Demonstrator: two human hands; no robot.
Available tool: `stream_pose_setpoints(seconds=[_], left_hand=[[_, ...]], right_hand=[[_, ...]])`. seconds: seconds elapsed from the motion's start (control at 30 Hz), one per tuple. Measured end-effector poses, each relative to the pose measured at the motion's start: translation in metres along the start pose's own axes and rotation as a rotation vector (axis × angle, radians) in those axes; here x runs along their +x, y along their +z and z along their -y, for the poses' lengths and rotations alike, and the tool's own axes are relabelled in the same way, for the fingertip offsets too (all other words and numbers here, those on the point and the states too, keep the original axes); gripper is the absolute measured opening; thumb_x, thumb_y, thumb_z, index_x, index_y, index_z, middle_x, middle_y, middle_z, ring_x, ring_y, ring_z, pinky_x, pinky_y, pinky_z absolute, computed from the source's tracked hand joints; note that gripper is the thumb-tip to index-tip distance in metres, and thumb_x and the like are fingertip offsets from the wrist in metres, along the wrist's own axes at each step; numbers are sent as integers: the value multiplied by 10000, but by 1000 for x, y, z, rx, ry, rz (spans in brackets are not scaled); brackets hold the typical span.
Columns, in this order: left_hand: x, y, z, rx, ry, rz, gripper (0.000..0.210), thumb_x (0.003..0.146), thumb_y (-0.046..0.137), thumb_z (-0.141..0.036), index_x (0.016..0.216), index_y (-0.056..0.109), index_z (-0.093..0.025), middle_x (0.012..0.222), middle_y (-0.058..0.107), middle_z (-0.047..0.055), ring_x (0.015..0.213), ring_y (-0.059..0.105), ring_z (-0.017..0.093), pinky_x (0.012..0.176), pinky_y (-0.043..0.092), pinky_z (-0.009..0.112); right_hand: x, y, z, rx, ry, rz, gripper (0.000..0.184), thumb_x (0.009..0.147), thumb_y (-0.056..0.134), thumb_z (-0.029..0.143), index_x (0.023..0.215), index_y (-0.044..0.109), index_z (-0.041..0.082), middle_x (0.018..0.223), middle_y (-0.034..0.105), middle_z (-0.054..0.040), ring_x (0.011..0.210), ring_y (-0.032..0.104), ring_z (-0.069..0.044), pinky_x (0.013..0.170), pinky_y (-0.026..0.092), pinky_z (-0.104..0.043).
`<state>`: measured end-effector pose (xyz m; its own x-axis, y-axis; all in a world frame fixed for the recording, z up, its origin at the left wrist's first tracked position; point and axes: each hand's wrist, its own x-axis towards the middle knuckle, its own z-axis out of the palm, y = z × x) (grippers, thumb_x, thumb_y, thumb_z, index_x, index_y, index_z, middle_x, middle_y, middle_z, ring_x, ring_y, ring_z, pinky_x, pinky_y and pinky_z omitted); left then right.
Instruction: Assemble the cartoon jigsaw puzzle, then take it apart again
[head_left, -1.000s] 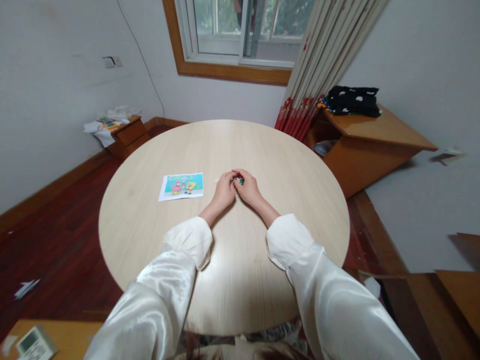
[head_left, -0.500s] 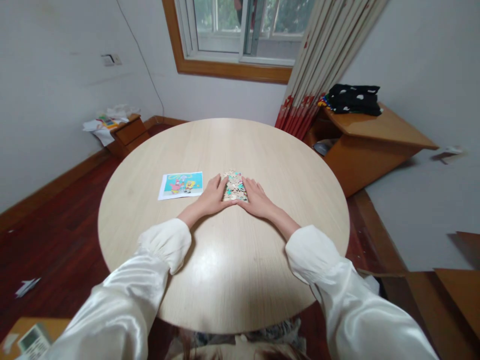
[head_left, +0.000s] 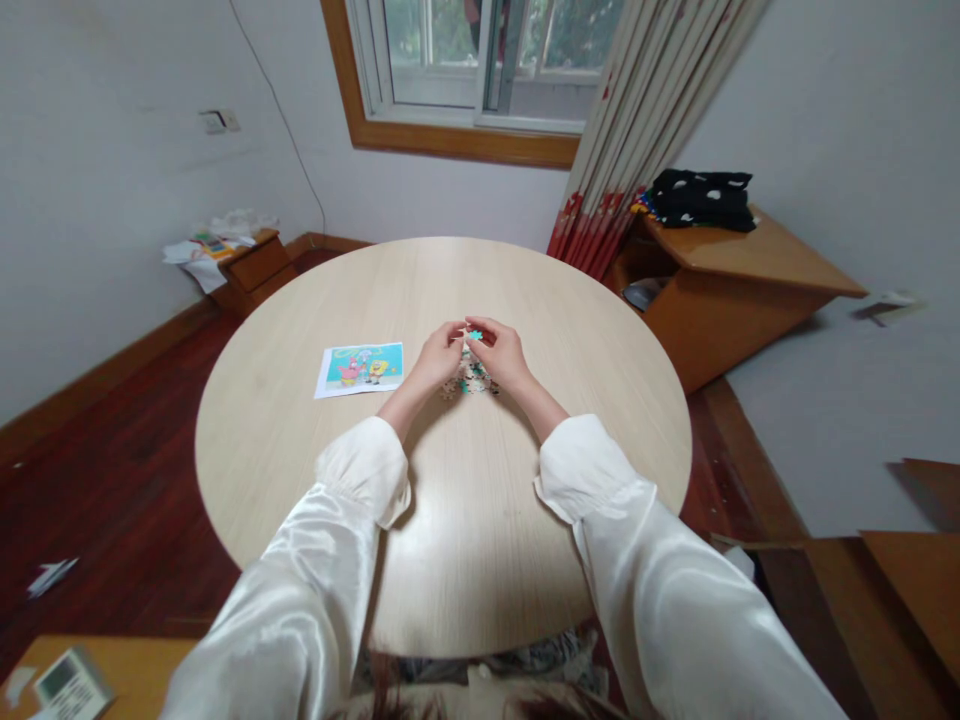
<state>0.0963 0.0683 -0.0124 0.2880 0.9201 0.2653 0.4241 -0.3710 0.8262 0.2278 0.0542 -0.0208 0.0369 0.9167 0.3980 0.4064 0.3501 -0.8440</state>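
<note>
A pile of small jigsaw puzzle pieces (head_left: 475,379), beige and teal, lies at the middle of the round table (head_left: 330,480). Above its far part my left hand (head_left: 438,356) is curled, thumb and fingers closed on pale puzzle pieces partly hidden behind them. Facing it, my right hand (head_left: 501,352) is closed too, and a teal puzzle piece (head_left: 475,336) shows at its thumb and fingertips. The two sets of fingertips nearly meet. To the left of my left hand lies a printed cartoon picture (head_left: 365,367), flat on the tabletop.
A window (head_left: 510,60) and a curtain (head_left: 630,130) are beyond the table. Folded black cloth (head_left: 701,198) rests on a tilted wooden cabinet (head_left: 780,255) at right. Papers lie on a small cabinet (head_left: 259,270) at left. A white device (head_left: 73,685) sits bottom left.
Both hands have come off the sides of the pile, risen and moved slightly away from me. Their fingers have curled in around puzzle pieces. The printed picture stays in place.
</note>
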Motion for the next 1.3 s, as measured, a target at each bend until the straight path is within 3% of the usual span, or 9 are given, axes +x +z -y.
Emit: stream_pose_setpoints(seconds=[0.13, 0.23, 0.33, 0.47, 0.63, 0.9, 1.03, 1.13, 1.3], left_hand=[[-8, -42, -1, 66, 26, 183, 281, 878, 447, -201, 1070, 629, -105, 1096, 685, 137, 1031, 645, 228, 962, 474, 399], [-30, -51, 12, 243, 115, 240, 470, 820, 606, -325, 1240, 550, -120, 1304, 566, 179, 1228, 527, 281, 1053, 395, 425], [-48, -35, 27, 402, 180, 317, 771, 704, 742, -375, 1356, 434, -102, 1447, 387, 242, 1374, 330, 366, 1109, 302, 496], [-48, -1, 33, 399, 277, 245, 464, 862, 521, -213, 1308, 459, -100, 1373, 474, 223, 1324, 406, 311, 1107, 278, 544], [-27, 16, 20, 260, 254, 78, 403, 813, 445, -56, 1199, 549, -109, 1172, 614, 169, 1142, 558, 251, 1011, 429, 446], [-5, -49, 15, 275, 253, 317, 539, 789, 628, -322, 1292, 510, -171, 1327, 545, 143, 1204, 543, 256, 1028, 420, 398], [-18, -48, 32, 410, 233, 453, 976, 592, 791, -502, 1413, 360, -197, 1502, 343, 175, 1403, 286, 357, 1101, 324, 473], [-32, -25, 38, 429, 246, 357, 806, 711, 721, -457, 1372, 412, -115, 1463, 373, 234, 1380, 321, 369, 1110, 289, 512], [-30, 10, 31, 250, 229, 100, 337, 808, 568, -155, 1143, 590, -122, 1169, 635, 154, 1158, 553, 269, 1025, 412, 456]], right_hand=[[-3, -35, -3, -91, -16, 171, 500, 742, 661, 229, 1235, 609, 165, 1302, 600, -123, 1221, 549, -225, 1085, 392, -407], [-26, -47, -12, -326, 35, 227, 676, 755, 684, 365, 1366, 489, 151, 1423, 472, -179, 1336, 424, -279, 1131, 296, -485], [-47, -39, -19, -473, 29, 329, 841, 742, 696, 438, 1453, 349, 151, 1480, 386, -199, 1399, 308, -324, 1138, 197, -579], [-50, -12, -21, -429, -86, 279, 559, 838, 564, 273, 1373, 455, 156, 1380, 512, -177, 1307, 445, -258, 1108, 299, -509], [-28, 3, -13, -282, -73, 111, 426, 781, 490, 92, 1188, 607, 139, 1178, 662, -134, 1088, 610, -206, 990, 451, -396], [-5, -46, -2, -294, -81, 291, 451, 761, 570, 133, 1210, 605, 161, 1204, 651, -114, 1117, 608, -208, 1000, 453, -395], [-27, -49, -13, -464, 3, 457, 908, 674, 757, 399, 1457, 342, 198, 1509, 349, -179, 1400, 316, -318, 1128, 259, -527], [-44, -31, -20, -544, 69, 402, 771, 789, 650, 443, 1454, 348, 196, 1511, 345, -182, 1429, 238, -344, 1134, 162, -592], [-39, -1, -22, -473, -60, 210, 406, 824, 521, 147, 1223, 595, 156, 1240, 624, -141, 1195, 542, -248, 1050, 384, -458]])
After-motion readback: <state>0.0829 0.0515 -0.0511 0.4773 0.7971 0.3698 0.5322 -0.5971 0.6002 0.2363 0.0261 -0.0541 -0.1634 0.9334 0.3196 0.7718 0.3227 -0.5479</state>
